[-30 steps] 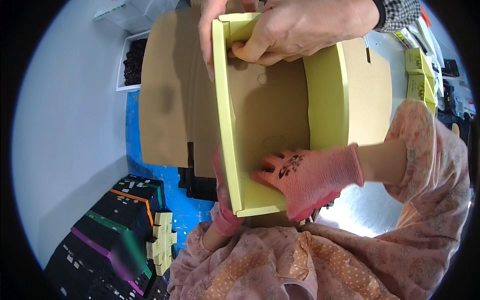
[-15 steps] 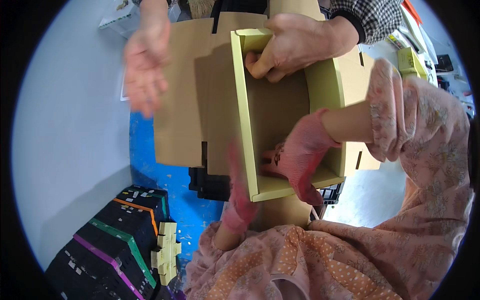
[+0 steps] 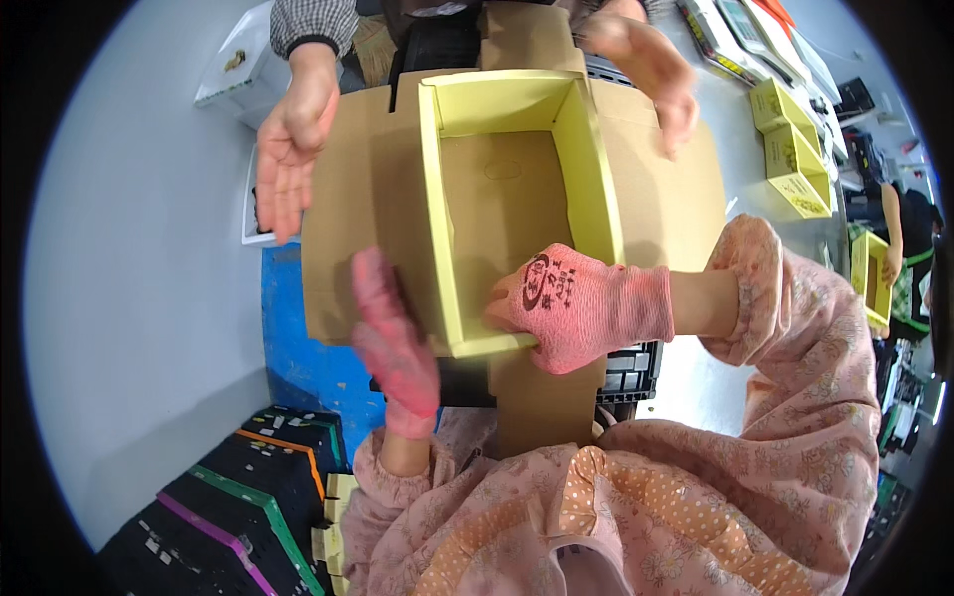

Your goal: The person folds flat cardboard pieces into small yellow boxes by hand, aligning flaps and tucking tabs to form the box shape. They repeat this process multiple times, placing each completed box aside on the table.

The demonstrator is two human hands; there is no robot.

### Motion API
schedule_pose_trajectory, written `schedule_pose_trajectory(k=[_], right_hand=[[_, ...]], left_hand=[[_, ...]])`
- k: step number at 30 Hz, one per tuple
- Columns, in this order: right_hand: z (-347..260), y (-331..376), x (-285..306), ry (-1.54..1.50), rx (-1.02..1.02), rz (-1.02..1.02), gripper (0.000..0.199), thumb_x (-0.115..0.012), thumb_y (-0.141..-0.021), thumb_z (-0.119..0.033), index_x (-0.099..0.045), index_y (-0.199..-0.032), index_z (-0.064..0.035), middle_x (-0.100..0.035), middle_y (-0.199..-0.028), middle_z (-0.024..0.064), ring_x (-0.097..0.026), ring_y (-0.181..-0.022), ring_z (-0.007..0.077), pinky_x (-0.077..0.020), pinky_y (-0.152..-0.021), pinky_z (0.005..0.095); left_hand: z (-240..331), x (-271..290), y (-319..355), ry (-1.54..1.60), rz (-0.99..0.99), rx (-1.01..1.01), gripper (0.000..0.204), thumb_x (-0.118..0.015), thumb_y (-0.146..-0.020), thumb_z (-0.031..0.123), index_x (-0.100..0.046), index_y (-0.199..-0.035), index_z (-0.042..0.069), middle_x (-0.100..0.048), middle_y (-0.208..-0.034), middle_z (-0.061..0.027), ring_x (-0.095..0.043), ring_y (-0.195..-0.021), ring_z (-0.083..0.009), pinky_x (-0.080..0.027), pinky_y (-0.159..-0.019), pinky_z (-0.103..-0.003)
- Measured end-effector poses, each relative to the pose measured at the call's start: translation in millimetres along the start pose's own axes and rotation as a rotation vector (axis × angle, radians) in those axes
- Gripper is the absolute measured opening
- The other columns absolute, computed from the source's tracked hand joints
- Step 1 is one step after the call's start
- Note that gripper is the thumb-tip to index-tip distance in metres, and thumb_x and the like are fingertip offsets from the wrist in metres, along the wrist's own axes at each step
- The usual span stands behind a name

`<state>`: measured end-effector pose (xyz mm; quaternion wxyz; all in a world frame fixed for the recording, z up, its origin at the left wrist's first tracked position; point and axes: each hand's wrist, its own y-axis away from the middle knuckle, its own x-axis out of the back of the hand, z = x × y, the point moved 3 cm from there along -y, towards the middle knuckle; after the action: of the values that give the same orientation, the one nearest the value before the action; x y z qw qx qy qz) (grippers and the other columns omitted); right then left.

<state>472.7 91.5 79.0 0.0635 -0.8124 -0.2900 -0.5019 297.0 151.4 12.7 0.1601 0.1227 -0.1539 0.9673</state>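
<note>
A pale yellow open-topped box (image 3: 433,199) rests on an unfolded brown cardboard sheet (image 3: 348,199), and its brown bottom shows. My right hand (image 3: 581,306), in a pink knitted glove with dark print, grips the box's near wall, fingers inside and the thumb side over the rim. Beside the box's left wall, over the cardboard, my left hand (image 3: 393,343) is stretched out in a pink glove, slightly blurred and holding nothing. Across from me, a co-worker's bare hand (image 3: 296,139) is spread at the left; their other hand (image 3: 651,74) hovers past the box's far right corner, empty.
Black crates (image 3: 253,497) with coloured bands stand low at the left on blue flooring (image 3: 308,338). Under the cardboard is a black crate (image 3: 631,372). More yellow boxes (image 3: 795,164) sit on the right-hand table. Another person holds a yellow box (image 3: 873,283) at far right.
The yellow box has shifted left and away from me and now lies flatter on the cardboard. The co-worker's hand has let go of its far end. My left hand has moved off leftward.
</note>
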Motion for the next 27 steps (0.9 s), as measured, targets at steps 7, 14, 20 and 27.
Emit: schedule_pose_trajectory(k=[7,14,20,27], right_hand=[[-33.8,78.9,17.5,0.058,-0.227,0.822,0.057,-0.078,-0.069,-0.028,-0.059,-0.117,-0.003,-0.06,-0.116,0.0147,-0.058,-0.106,0.0324,-0.0471,-0.094,0.0455],[41.3,208.1,-102.7,0.059,-1.079,1.076,0.07,-0.071,-0.083,-0.025,-0.039,-0.138,0.0018,-0.044,-0.135,0.0251,-0.045,-0.124,0.0412,-0.0381,-0.104,0.0449],[102.4,279.6,-135.2,-0.604,-1.495,0.886,0.086,-0.048,-0.091,-0.062,-0.027,-0.146,0.0005,-0.035,-0.148,0.025,-0.038,-0.134,0.0362,-0.0299,-0.111,0.0414],[65.8,254.7,-83.6,-0.536,-1.366,0.945,0.056,-0.062,-0.089,-0.039,-0.049,-0.122,0.0044,-0.064,-0.108,0.0225,-0.063,-0.1,0.0312,-0.046,-0.092,0.0411]], left_hand=[[-30.4,39.6,37.1,0.55,0.189,0.291,0.075,-0.048,-0.096,0.046,-0.022,-0.148,-0.002,-0.029,-0.152,-0.016,-0.029,-0.141,-0.0303,-0.019,-0.118,-0.044],[-22.1,75.8,20.9,-0.498,0.129,0.055,0.075,-0.061,-0.09,0.039,-0.029,-0.146,0.001,-0.03,-0.151,-0.0198,-0.034,-0.137,-0.0322,-0.027,-0.112,-0.043],[-62.7,86.9,-61.7,-0.506,-0.04,0.378,0.072,-0.07,-0.084,0.046,-0.045,-0.135,0.002,-0.052,-0.135,-0.0187,-0.048,-0.125,-0.0359,-0.038,-0.104,-0.042],[-30.5,92.9,-77.5,-0.756,-0.226,0.523,0.074,-0.072,-0.077,0.055,-0.053,-0.123,0.001,-0.063,-0.118,-0.0187,-0.06,-0.109,-0.0343,-0.045,-0.095,-0.041]])
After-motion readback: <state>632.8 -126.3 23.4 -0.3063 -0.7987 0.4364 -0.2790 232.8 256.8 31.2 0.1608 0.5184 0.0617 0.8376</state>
